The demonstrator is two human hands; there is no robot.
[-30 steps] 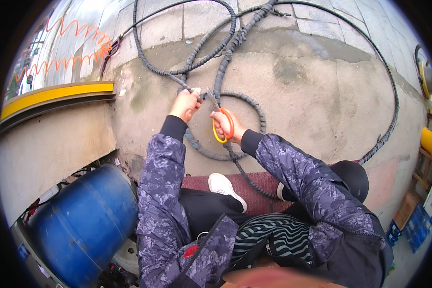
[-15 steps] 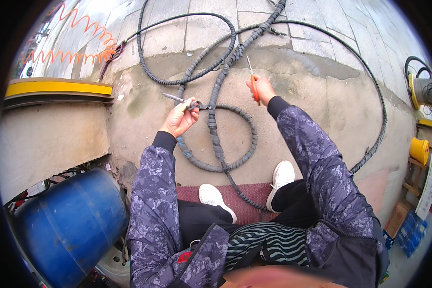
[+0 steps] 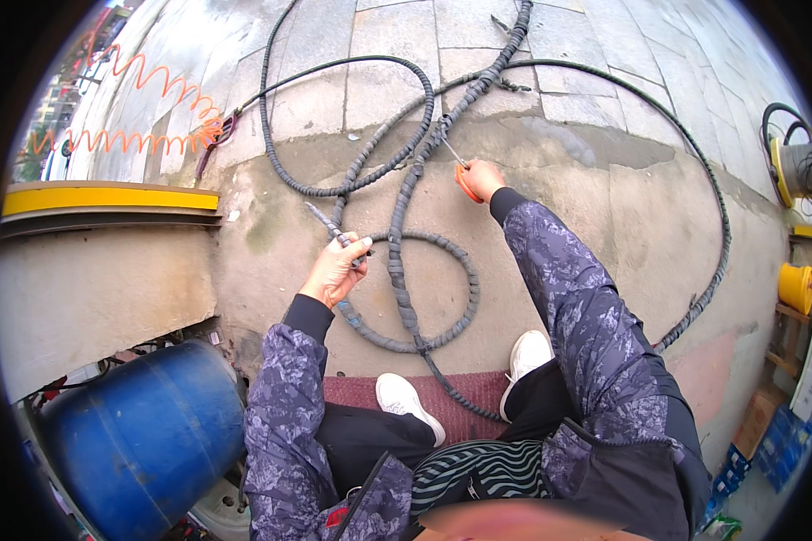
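My left hand (image 3: 336, 269) is closed around the tapered end of a cable (image 3: 323, 219) wrapped in grey tape, its thin tip pointing up and to the left. A short dark bit sticks out by the fingers. Orange-handled scissors (image 3: 465, 183) are gripped in my right hand (image 3: 484, 178), blades pointing up-left toward the thick taped cable (image 3: 407, 189). Whether the blade tip touches that cable I cannot tell. The thick cable runs from the far paving down between my hands, with a taped loop (image 3: 471, 298) lying around it on the ground.
A blue barrel (image 3: 144, 433) lies at the lower left, under a ledge with a yellow edge (image 3: 108, 198). Orange coiled hose (image 3: 167, 142) hangs at the far left. A thin cable (image 3: 708, 171) curves along the right, near a yellow bucket (image 3: 796, 287). My shoes stand on a red mat (image 3: 465, 388).
The view has tilted, so the ground sits lower. My right hand has turned the scissors to point more to the left, toward the thick cable. The left hand still grips the cable end.
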